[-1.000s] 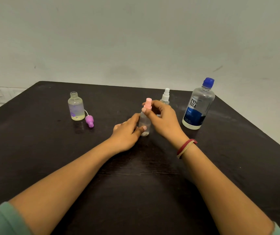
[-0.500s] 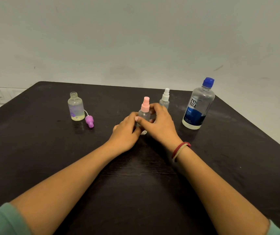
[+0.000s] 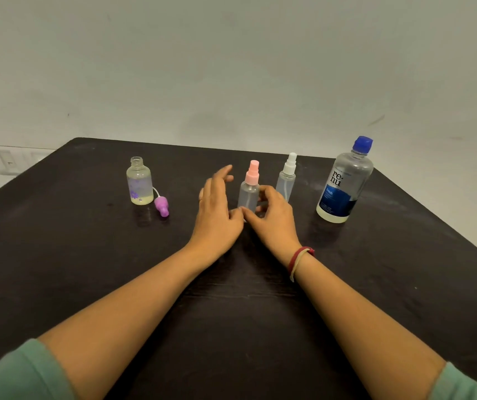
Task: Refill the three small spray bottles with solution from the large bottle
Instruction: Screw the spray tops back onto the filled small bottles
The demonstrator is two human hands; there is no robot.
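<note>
Found the left hand [image 3: 217, 206] open: fingers straight, raised and slightly spread, just left of the pink bottle [image 3: 249, 194]. Could not tell whether its thumb touched the bottle. Found the right hand [image 3: 273, 217] curled round the lower right side of that bottle, fingers bent against the body, thumb across the front of the base. Noted both hands close together, thumb tips touching or nearly so in front of the base. Noted a red and tan band [image 3: 299, 259] on the right wrist and green sleeves [image 3: 23, 370] at the lower corners.

Located the pink bottle upright on the surface [image 3: 87, 255], near the middle, sprayer fitted. Located the white bottle [image 3: 287, 180] upright just behind the right hand, sprayer fitted. Located the open bottle [image 3: 139, 183] upright well to the left, uncapped, pale liquid inside, with the purple sprayer [image 3: 161, 206] lying just beside it. Located the large bottle [image 3: 344, 183] upright at the right, blue cap [image 3: 362, 144] on.

Recorded a dark, faintly scuffed surface, a plain pale wall [image 3: 231, 67] behind and a white switch plate [image 3: 9, 163] low at the left.
</note>
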